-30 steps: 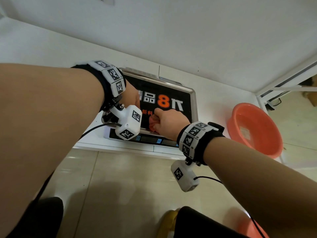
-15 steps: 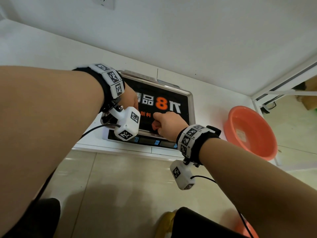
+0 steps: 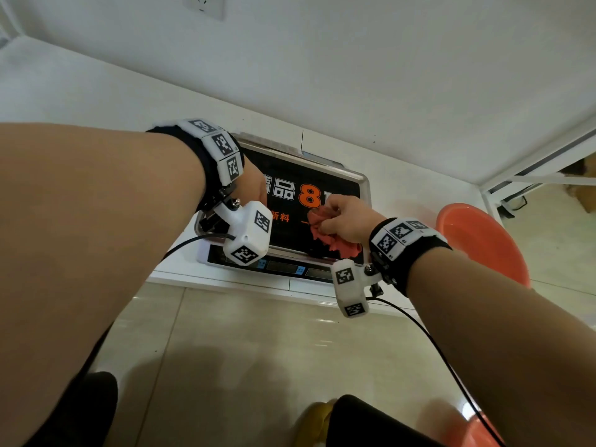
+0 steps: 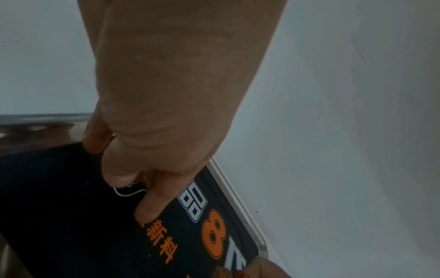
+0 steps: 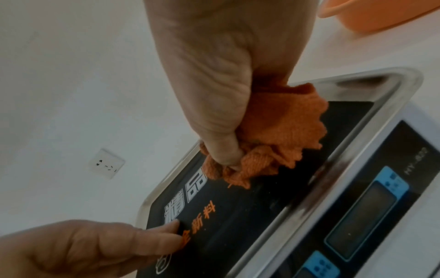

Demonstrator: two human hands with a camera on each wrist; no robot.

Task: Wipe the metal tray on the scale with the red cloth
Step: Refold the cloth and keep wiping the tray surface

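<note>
The metal tray (image 3: 365, 183) sits on a white scale (image 3: 290, 270); a black sheet with white and orange print covers its floor. My right hand (image 3: 350, 221) grips the bunched red cloth (image 3: 338, 246) and presses it onto the tray's right part. In the right wrist view the cloth (image 5: 276, 143) bulges out under my thumb, near the tray rim (image 5: 404, 88). My left hand (image 3: 254, 187) rests on the tray's left part. Its fingertips (image 4: 147, 212) press on the black sheet, and they look straight in the right wrist view (image 5: 166, 233).
An orange basin (image 3: 480, 243) stands on the white counter to the right of the scale. The scale's display panel (image 5: 359, 216) faces me at the counter's front edge. A wall socket (image 3: 203, 4) is high on the white wall behind. Tiled floor lies below.
My right hand has slid the cloth from the tray's front middle towards its right side, and more of the cloth now shows. The left hand has stayed on the tray's left part.
</note>
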